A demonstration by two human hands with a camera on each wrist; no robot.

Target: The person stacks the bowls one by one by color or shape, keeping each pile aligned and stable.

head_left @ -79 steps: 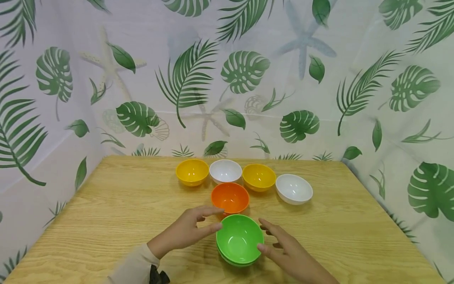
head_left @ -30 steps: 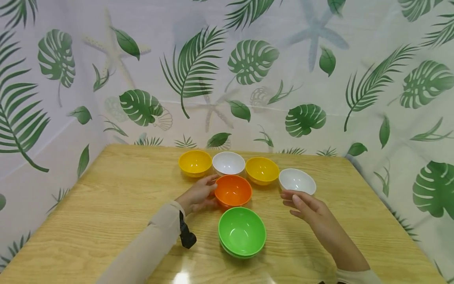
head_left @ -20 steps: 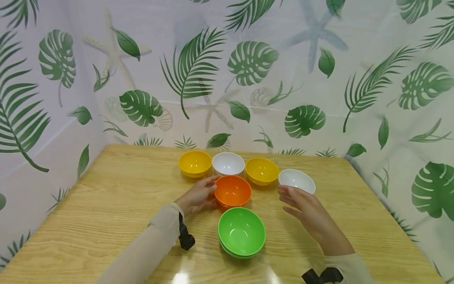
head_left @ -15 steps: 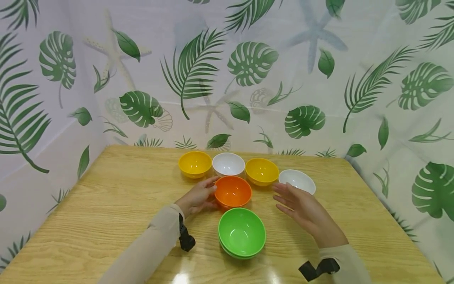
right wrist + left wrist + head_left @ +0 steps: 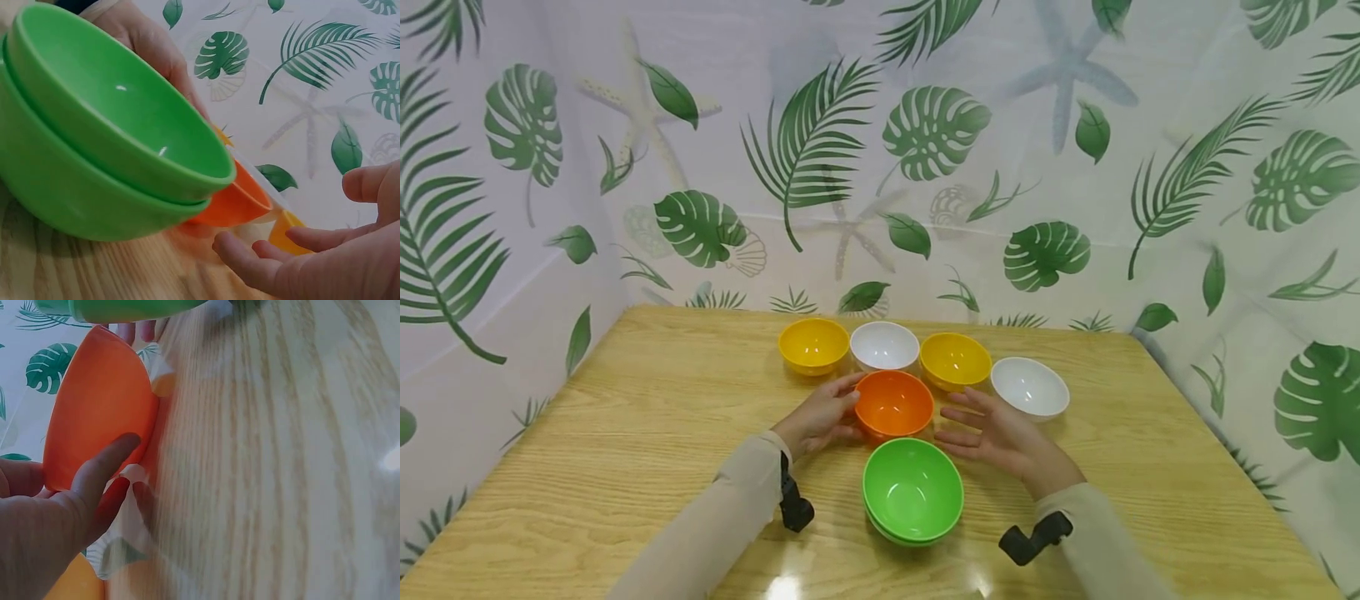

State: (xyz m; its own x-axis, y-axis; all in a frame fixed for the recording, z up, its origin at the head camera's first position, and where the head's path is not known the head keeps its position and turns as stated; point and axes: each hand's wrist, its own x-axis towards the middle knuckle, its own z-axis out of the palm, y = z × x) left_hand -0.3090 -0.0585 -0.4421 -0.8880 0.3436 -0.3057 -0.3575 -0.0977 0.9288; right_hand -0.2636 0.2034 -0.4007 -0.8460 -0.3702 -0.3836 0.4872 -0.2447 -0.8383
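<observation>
Orange bowl: stood upright on the counter (image 5: 662,433), its position (image 5: 894,406) noted between the two hands, behind the green bowls and in front of the back row
Left hand: placed (image 5: 822,414) at the left side of the orange bowl, which is grasped at rim and outer wall
Left fingers: curled round the bowl's side, one (image 5: 109,459) laid along the outer wall towards the base, as seen from the left wrist
Right hand: held (image 5: 1000,437) just beside the orange bowl on its right, palm turned towards it
Right fingers: released and spread, nothing grasped; a small gap to the orange bowl is seen from the right wrist
Green bowls: two, nested one in the other (image 5: 912,492), set nearest the person
Back row: from left, a yellow bowl (image 5: 813,347), a white bowl (image 5: 884,346), a second yellow bowl (image 5: 956,362) and a second white bowl (image 5: 1028,389); the second yellow bowl is partly overlapped by the right hand in the head view, contact cannot be told
Sleeves: beige (image 5: 707,517), a black device being worn at each wrist
Backdrop: white cloth (image 5: 715,50), printed with green leaves and starfish
</observation>
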